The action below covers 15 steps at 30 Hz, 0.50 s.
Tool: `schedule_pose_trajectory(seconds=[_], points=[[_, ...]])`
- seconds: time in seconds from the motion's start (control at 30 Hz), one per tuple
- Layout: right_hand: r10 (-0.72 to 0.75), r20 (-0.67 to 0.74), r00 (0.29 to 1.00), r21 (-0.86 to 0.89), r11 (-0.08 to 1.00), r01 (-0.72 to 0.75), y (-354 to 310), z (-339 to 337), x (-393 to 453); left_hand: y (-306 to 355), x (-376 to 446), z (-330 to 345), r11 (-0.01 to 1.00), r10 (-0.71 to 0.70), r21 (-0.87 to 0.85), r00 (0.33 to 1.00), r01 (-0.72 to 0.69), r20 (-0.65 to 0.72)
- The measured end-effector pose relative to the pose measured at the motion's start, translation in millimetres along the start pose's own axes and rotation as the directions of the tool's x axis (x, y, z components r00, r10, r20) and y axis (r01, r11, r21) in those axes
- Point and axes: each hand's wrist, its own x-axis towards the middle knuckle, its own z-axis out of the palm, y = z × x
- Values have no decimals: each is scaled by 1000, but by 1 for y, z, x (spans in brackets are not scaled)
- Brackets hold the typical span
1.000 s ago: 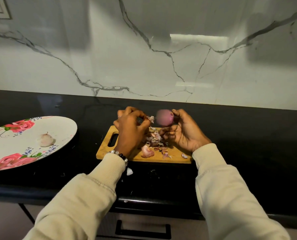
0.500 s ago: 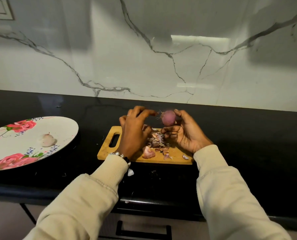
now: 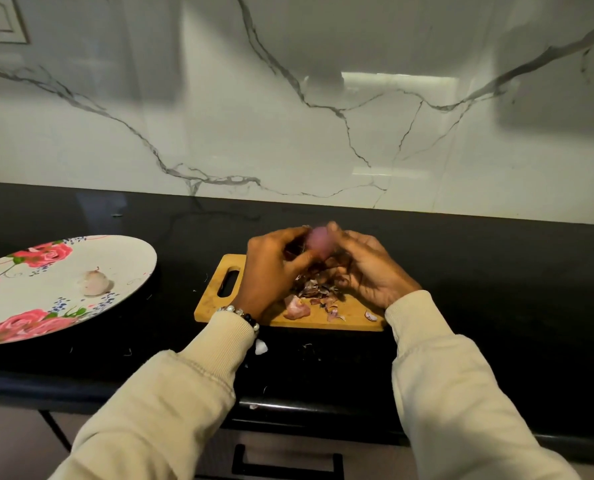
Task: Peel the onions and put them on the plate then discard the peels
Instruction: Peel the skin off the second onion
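Observation:
A small purple onion [image 3: 318, 240] is held above the wooden cutting board [image 3: 216, 306], blurred by motion. My right hand [image 3: 368, 268] grips it from the right. My left hand [image 3: 271, 265] closes on its left side, fingers curled round it. A heap of pink and brown peels [image 3: 309, 292] lies on the board under both hands. One pale peeled onion [image 3: 93, 282] rests on the floral plate [image 3: 126, 258] at the left.
The black countertop [image 3: 496, 271] runs below a white marble backsplash. A small white scrap [image 3: 261, 346] and tiny peel bits lie on the counter near its front edge. A drawer handle [image 3: 285, 462] shows below.
My left hand has moved right from beside the onion and now grips it together with my right hand. The onion sits a little lower and closer between both hands.

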Motion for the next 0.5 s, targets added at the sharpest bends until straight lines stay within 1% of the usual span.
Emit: schedule_pose_trajectory(seconds=[0.07, 0.13, 0.2, 0.27, 0.37, 0.5], points=[[-28, -9, 1000, 4, 1000, 28, -1, -2, 2, 2, 1, -1, 996, -52, -67, 999, 51, -16], [-83, -40, 996, -7, 997, 83, -2, -5, 3, 2, 1, -1, 996, -43, -83, 999, 41, -25], [-154, -41, 987, -8, 988, 153, -3, -7, 4, 3, 3, -4, 998, -19, -65, 1000, 18, -24], [-215, -11, 977, -10, 977, 215, 0, -8, 5, 3, 4, -5, 999, 8, -50, 1000, -8, -11], [-287, 7, 958, -63, 956, 287, 4, -10, 9, 0, 5, -6, 998, 65, -8, 998, -65, 2], [-357, 25, 934, -133, 925, 357, 6, -10, 10, -5, 7, -6, 992, 116, 55, 993, -115, -20]])
